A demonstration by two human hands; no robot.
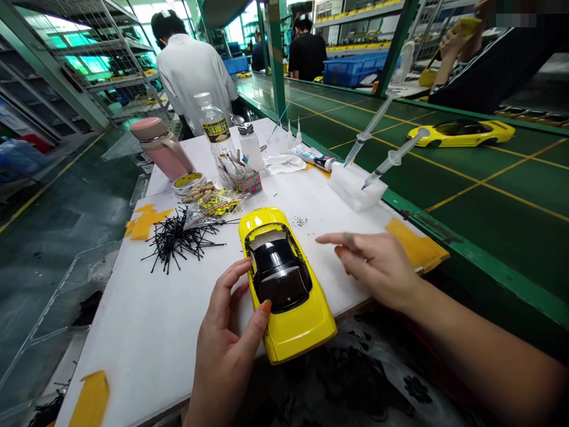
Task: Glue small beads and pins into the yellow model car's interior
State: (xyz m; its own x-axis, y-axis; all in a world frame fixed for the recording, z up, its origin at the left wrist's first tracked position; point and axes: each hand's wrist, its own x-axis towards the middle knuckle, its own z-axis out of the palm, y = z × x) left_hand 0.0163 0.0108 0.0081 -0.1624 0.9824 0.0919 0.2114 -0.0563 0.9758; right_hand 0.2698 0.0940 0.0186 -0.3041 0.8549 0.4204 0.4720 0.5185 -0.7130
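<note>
A yellow model car body (297, 332) with a black roof and dark windows rests at the near edge of the white work table. My left hand (231, 332) grips it from the left, thumb on top by the window and fingers along its side. To the right of the car, my right hand (377, 264) hovers over the table with its index finger stretched out and the other fingers partly curled. I see nothing in it. Near that fingertip lie tiny black specks (300, 222). A pile of thin black sticks (178, 240) lies left of the car.
Two syringes (391, 159) stand in a white foam block (355, 187) at the right. Farther back are a glue tube (313, 157), a plastic bottle (216, 127) and a pink flask (162, 148). Another yellow car (462, 133) sits on the green conveyor (502, 190). Several people work beyond.
</note>
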